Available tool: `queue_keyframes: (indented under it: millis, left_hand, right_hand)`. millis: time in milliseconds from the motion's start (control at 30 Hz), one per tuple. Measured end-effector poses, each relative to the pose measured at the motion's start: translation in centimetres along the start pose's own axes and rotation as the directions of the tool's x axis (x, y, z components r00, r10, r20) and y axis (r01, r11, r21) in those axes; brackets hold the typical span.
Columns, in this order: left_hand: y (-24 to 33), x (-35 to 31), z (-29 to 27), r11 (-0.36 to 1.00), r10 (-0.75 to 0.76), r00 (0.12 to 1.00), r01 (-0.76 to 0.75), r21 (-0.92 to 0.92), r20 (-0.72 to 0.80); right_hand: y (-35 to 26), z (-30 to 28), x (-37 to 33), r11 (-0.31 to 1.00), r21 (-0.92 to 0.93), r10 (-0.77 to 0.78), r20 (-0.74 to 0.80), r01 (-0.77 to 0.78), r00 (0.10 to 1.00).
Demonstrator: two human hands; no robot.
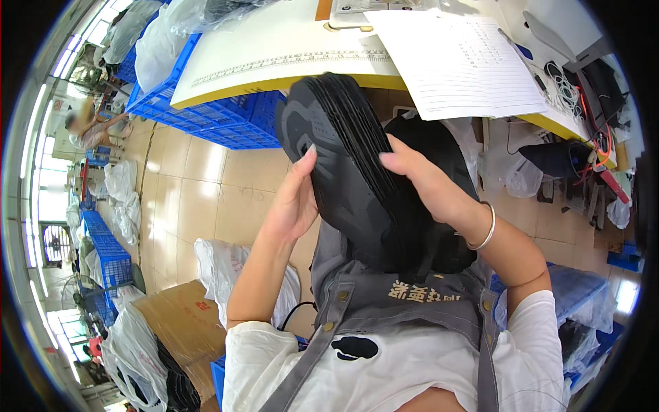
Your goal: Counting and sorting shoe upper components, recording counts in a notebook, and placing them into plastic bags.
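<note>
A thick stack of flat black shoe pieces point(336, 158) is held up in front of my grey apron point(405, 295). Its layered edges face right, and a grey pattern marks the front piece. My left hand point(300, 196) grips the left side, thumb on the patterned face and the other fingers mostly hidden. On the right, my right hand point(422, 178) closes round the layered edge, its thumb against it and its fingers out of sight behind. More black material point(449, 178) lies behind the stack, partly covered by my right arm; its kind cannot be made out.
A white worktable point(274, 51) with a yellow edge and printed ruler lies ahead, bearing a written paper sheet point(460, 69). Blue crates point(233, 123) stand below it. Cables point(566, 89) clutter the far right. A cardboard box point(182, 323) and plastic bags are at left; another person is distant.
</note>
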State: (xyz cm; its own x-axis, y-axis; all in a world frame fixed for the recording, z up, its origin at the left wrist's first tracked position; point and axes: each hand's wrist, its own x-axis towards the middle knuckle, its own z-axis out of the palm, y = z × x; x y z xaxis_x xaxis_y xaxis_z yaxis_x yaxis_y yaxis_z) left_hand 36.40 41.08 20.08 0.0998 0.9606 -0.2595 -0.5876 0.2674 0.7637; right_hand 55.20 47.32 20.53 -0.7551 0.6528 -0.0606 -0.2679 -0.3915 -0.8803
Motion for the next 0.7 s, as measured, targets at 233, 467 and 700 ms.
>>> queue_keyframes:
  millis: [233, 467, 700]
  left_hand:
    - [-2.9, -1.9, -4.2, 0.988, 0.075, 0.983, -0.051, -0.144, 0.168]
    - [-3.4, -3.4, -1.8, 0.996, 0.085, 0.985, -0.079, -0.048, 0.153]
    - [-3.9, -4.2, -0.1, 0.986, 0.153, 0.988, -0.151, -0.07, 0.028]
  right_hand:
    - [-0.8, -0.9, -2.2, 0.762, -0.565, -0.151, 0.322, 0.317, 0.935]
    - [-0.7, -1.3, -5.2, 0.822, -0.482, -0.212, 0.239, 0.305, 0.948]
    - [-0.2, -1.9, -6.8, 0.894, -0.406, -0.172, 0.081, 0.19, 0.982]
